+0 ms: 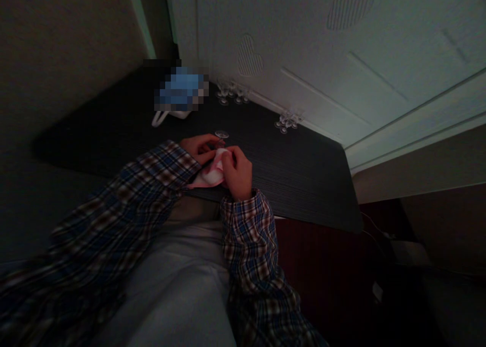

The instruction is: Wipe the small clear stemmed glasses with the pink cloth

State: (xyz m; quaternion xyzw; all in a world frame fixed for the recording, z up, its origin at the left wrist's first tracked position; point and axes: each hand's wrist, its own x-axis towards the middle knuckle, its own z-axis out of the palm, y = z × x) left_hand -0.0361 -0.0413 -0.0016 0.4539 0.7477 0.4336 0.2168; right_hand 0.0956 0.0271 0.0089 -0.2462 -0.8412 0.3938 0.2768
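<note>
My left hand (pixel 200 147) is closed, with its fingertips at the stem of a clear suction cup (pixel 221 133), whose round disc faces up just beyond the fingers. My right hand (pixel 239 170) pinches a pink and white cloth (pixel 213 176) close beside it. Part of the cloth is bunched against the fingers of both hands, and its lower end hangs towards the near table edge. The cup's lower part is hidden by fingers and cloth. Both hands are just above the front part of the dark table (pixel 304 175).
Two clusters of clear suction cups (pixel 232 92) stand on the table along the pale panel (pixel 304 58) with raised hearts. A blurred blue item (pixel 180 88) with a white loop (pixel 160 118) lies at the back left. Cables (pixel 374 225) run beyond the table's right edge.
</note>
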